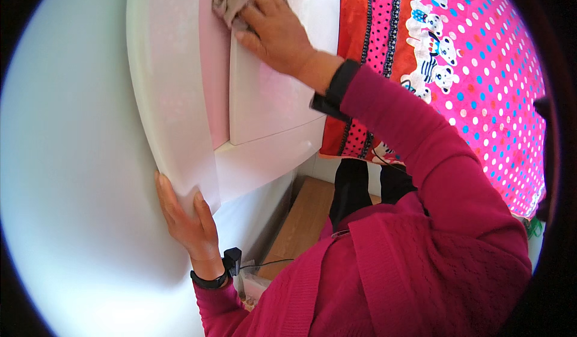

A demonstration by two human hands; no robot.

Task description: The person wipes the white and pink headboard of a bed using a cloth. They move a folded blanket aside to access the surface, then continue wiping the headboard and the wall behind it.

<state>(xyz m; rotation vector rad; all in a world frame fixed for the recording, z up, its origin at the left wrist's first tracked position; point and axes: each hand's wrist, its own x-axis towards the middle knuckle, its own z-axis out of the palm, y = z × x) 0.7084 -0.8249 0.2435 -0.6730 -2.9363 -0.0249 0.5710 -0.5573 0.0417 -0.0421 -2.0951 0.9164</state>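
Note:
A crumpled greyish-beige cloth is bunched under my right hand, which presses it onto the upper part of a white and pink headboard. The cloth lies over the pink recessed strip and the edge of the raised white panel. My left hand is at the headboard's near end, its thumb on the face and its fingers along the outer edge, gripping the board between them. Both wrists wear black bands.
Right of the headboard lies a bed cover, pink with dots and cartoon bears and a red border. A pale wall stands close on the left. Below are a wooden surface and a thin black cable near my left wrist.

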